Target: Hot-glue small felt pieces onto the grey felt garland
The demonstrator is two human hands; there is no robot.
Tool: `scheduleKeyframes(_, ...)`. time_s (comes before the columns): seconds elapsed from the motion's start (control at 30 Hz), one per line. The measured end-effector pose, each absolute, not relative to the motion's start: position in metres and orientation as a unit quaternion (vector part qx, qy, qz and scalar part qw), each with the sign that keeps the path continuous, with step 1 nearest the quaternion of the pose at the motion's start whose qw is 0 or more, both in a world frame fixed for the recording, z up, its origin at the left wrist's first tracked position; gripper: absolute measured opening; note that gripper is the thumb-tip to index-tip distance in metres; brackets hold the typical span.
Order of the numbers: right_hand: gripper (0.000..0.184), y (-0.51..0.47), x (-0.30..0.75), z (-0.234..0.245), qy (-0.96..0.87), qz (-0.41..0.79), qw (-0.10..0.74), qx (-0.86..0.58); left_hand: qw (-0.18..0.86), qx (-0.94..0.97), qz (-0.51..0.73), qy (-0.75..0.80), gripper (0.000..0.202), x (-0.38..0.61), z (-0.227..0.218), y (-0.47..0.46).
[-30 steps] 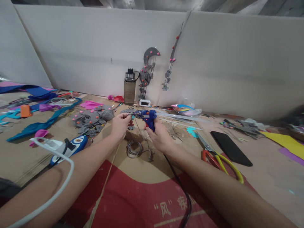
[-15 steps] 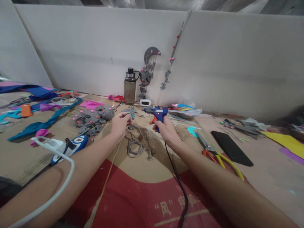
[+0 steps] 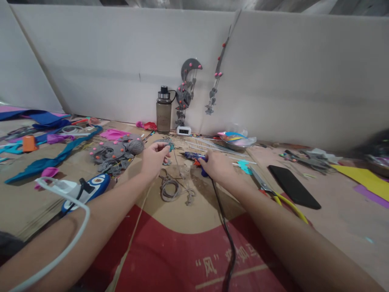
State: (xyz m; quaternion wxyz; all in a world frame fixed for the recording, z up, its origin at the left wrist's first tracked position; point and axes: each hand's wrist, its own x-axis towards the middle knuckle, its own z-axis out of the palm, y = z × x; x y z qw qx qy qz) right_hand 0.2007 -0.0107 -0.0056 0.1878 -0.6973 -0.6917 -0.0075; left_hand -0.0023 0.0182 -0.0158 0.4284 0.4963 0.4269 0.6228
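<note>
My left hand (image 3: 155, 157) is closed in a pinch on a small teal felt piece (image 3: 171, 146). Grey yarn (image 3: 177, 165) hangs down from near that piece. My right hand (image 3: 214, 165) grips a blue hot glue gun (image 3: 196, 155), held low over the cardboard with its nozzle pointing left; the palm hides much of its body. From under the hand a black cord (image 3: 223, 219) runs toward me. Between my forearms lies a loose coil of grey yarn (image 3: 170, 190).
To the left lie grey felt shapes with pink dots (image 3: 111, 152) and a blue power strip (image 3: 99, 184). Scissors (image 3: 263, 182) and a black phone (image 3: 293, 186) lie to the right. A bottle (image 3: 164, 111) and a small clock (image 3: 184, 130) stand by the white wall (image 3: 106, 52).
My right hand has lowered the glue gun toward the cardboard and turned it, so more of its body is now covered. The left hand keeps its pinch in nearly the same place.
</note>
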Motion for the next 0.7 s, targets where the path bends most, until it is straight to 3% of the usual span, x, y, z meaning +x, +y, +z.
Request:
scheduleKeyframes(0.1,0.019,-0.016,0.184,-0.004,-0.714,0.016,0.371,-0.594,0.384,0.531,0.613,0.440,0.018,-0.001,-0.012,0.013)
scheduleKeyframes(0.17,0.022,-0.018,0.167,-0.003,-0.689,0.142,0.465,-0.537,0.337,0.567,0.601,0.451,0.015,0.000,-0.007,0.008)
scheduleKeyframes(0.27,0.036,-0.020,0.143,-0.006,-0.603,0.358,0.531,-0.476,0.279,0.600,0.594,0.458,0.010,0.001,-0.001,0.001)
scheduleKeyframes(0.33,0.039,-0.020,0.135,-0.008,-0.568,0.428,0.534,-0.458,0.264,0.610,0.592,0.457,0.009,0.002,0.002,-0.002)
scheduleKeyframes(0.4,0.033,-0.018,0.135,-0.009,-0.584,0.402,0.528,-0.467,0.267,0.614,0.583,0.460,0.010,0.003,0.003,-0.004)
scheduleKeyframes(0.53,0.007,-0.018,0.145,-0.005,-0.673,0.221,0.508,-0.491,0.315,0.609,0.563,0.461,0.015,0.004,0.002,-0.005)
scheduleKeyframes(0.7,0.008,-0.023,0.151,0.005,-0.724,0.079,0.498,-0.471,0.345,0.614,0.549,0.449,0.018,0.005,0.002,-0.006)
